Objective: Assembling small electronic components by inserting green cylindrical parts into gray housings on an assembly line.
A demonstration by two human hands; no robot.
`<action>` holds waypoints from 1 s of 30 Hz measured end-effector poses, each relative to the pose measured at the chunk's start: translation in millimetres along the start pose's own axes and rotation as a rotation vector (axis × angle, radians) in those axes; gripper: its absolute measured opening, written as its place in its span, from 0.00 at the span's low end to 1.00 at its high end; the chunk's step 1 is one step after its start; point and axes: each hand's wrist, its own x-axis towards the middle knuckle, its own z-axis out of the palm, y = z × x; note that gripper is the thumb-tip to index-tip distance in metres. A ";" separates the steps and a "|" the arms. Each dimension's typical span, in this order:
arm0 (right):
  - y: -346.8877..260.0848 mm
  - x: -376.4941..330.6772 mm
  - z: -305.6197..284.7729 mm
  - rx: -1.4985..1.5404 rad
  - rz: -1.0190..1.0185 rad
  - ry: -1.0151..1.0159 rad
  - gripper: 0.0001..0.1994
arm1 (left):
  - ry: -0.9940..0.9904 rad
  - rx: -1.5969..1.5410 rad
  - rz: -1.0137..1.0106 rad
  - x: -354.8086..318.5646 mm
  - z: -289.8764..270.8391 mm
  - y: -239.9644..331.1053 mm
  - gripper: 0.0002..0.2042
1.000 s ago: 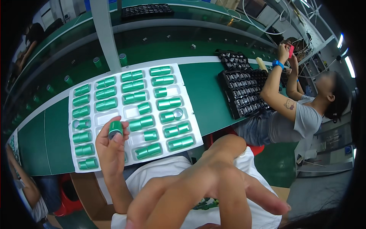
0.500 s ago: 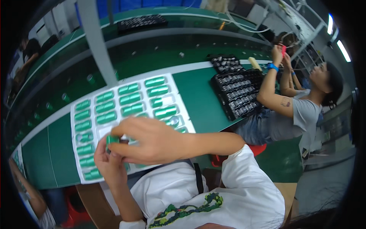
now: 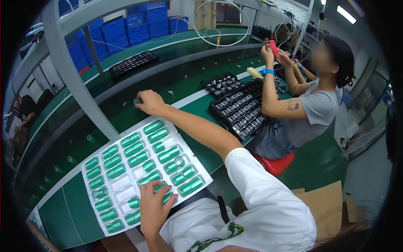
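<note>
Two compartments empty, several part-filled

Your right hand [image 3: 150,102] is pinched on a small cylinder [image 3: 137,101], its grey end showing, above the dark green belt [image 3: 184,85]. Your left hand [image 3: 152,206] lies over the near side of the white tray [image 3: 202,168], fingers spread on green cylinders [image 3: 166,197] there; whether they grip, you cannot tell from this view. Most compartments look filled, typically with two cylinders end to end. Left over are two bare compartments [image 3: 121,183] near the middle and some with one cylinder. More green cylinders [image 3: 90,138] stand along the belt.
</note>
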 end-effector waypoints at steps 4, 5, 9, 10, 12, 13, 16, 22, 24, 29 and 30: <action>30.6 -1.2 17.9 -0.215 0.010 -0.093 0.14 | -0.095 -0.096 -0.016 3.0 -10.7 1.2 0.15; 30.1 -1.1 20.2 -0.157 0.055 -0.127 0.15 | -0.092 -0.086 -0.026 2.7 -10.8 -4.5 0.15; 36.0 -2.7 14.4 -0.082 0.053 -0.124 0.21 | -0.012 -0.159 -0.010 2.7 -8.9 -18.2 0.13; 47.0 -3.6 15.3 -0.057 -0.048 0.031 0.25 | 0.005 -0.178 0.011 4.6 -9.3 -19.3 0.12; 55.3 -0.4 11.4 -0.148 -0.025 0.174 0.31 | 0.031 -0.179 0.037 1.7 -10.1 -26.2 0.13; 56.9 -0.8 12.7 -0.251 0.000 0.287 0.31 | 0.030 -0.177 -0.023 -1.6 -11.6 -27.9 0.14; 94.7 -4.0 10.5 -0.319 0.373 -0.054 0.25 | 0.048 -0.223 -0.088 -0.2 -8.0 -26.5 0.16; 119.9 -14.0 2.6 0.159 0.187 0.167 0.17 | 0.043 -0.234 -0.100 1.8 -11.7 -25.1 0.18; 111.1 -15.5 -0.6 0.166 0.288 0.244 0.16 | 0.099 -0.219 -0.082 0.8 -15.5 -22.8 0.18; 121.8 -19.0 -20.4 0.976 0.633 0.465 0.09 | 0.337 -0.648 -0.182 5.1 -1.6 -29.1 0.14; 109.9 -21.3 -16.2 1.201 0.628 0.457 0.09 | 0.411 -0.778 -0.192 4.4 -0.9 -31.6 0.14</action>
